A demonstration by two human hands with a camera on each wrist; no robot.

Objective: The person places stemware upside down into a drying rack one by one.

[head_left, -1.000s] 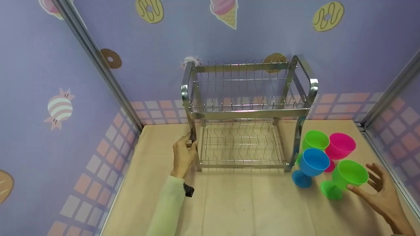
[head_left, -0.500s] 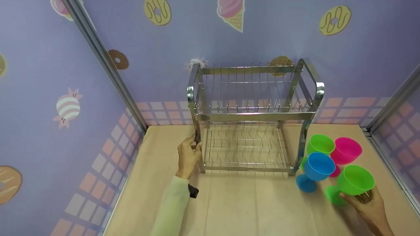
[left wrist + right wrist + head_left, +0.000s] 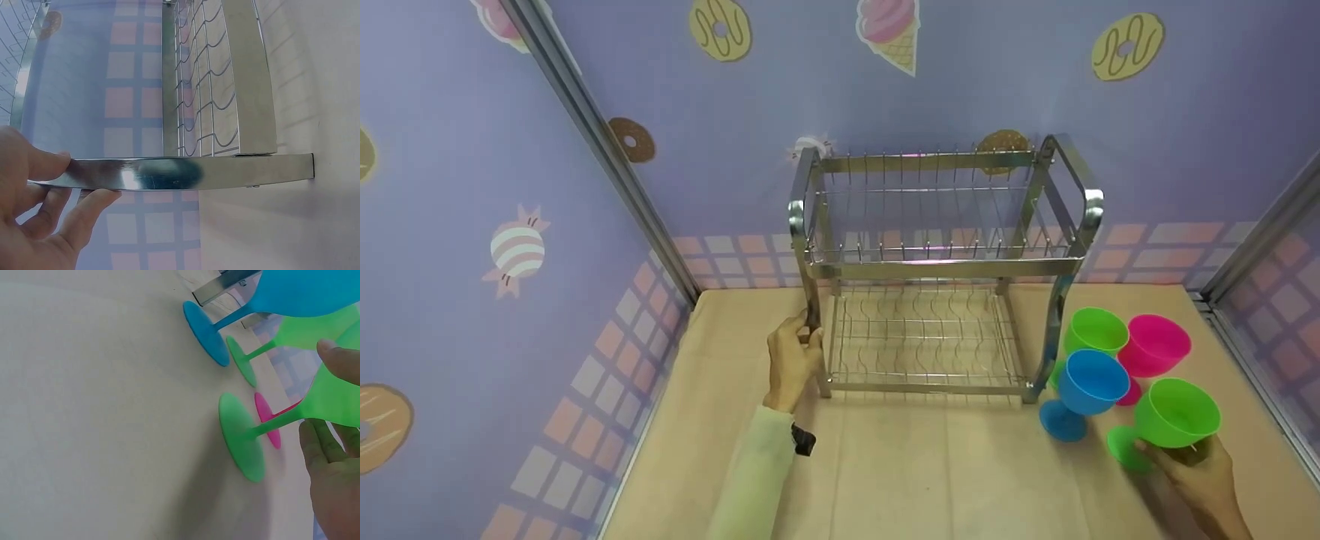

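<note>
A two-tier metal dish rack [image 3: 945,268] stands against the back wall. My left hand [image 3: 793,364] grips its left front post, thumb on one side and fingers on the other, as the left wrist view shows with the post [image 3: 225,171] lying across. At the right, my right hand [image 3: 1200,476] holds the nearest green plastic goblet [image 3: 1174,420] by its bowl from below and the right. The right wrist view has its round foot [image 3: 239,439] close over the cloth, thumb on one side of the bowl, fingers on the other.
Beside the rack's right leg are a blue goblet [image 3: 1091,382], a second green goblet [image 3: 1095,330] and a pink goblet [image 3: 1155,345], close together. A beige cloth [image 3: 900,472] covers the table. Patterned walls [image 3: 735,112] with metal corner posts enclose it.
My right hand has moved in from the right edge and closed round the near green goblet's bowl. The left hand keeps its grip on the rack post. The head view has shifted slightly.
</note>
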